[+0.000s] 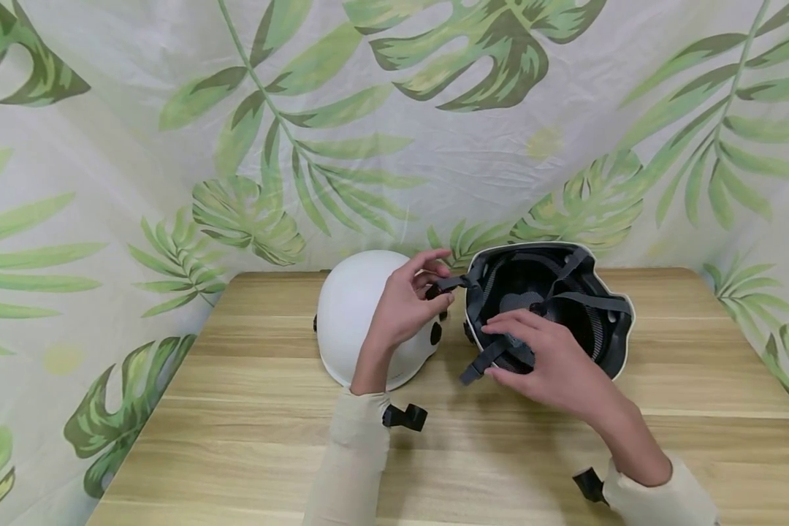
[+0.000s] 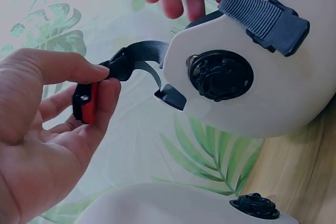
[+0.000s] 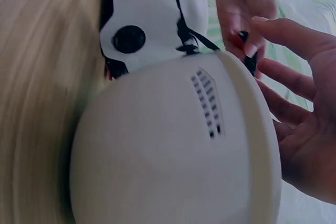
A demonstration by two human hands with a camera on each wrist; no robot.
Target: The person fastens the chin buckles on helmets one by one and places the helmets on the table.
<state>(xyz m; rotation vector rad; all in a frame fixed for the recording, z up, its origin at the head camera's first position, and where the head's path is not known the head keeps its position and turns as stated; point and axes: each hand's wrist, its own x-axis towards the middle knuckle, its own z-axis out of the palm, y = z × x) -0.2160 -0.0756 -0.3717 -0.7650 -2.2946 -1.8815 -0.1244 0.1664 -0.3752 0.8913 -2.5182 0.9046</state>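
My left hand [image 1: 401,299] pinches a black buckle [image 2: 119,65] on a dark grey chin strap [image 2: 147,51] between thumb and fingertips. A small black and red piece [image 2: 88,103] sits in the same fingers. That strap runs to the edge of a white helmet [image 1: 532,246], which lies upside down with its dark lining [image 1: 581,329] showing. Over its near side is my right hand [image 1: 552,358], fingers apart and loosely bent, holding nothing. Near its thumb, another strap end with a black clip [image 2: 286,30] hangs over the shell.
A second white helmet [image 1: 348,321] stands dome up on the wooden table [image 1: 237,438], left of the upturned one and under the left hand. A leaf-print cloth [image 1: 486,168] hangs behind the table's back edge. Black pieces [image 1: 404,417] stick out from both wrists.
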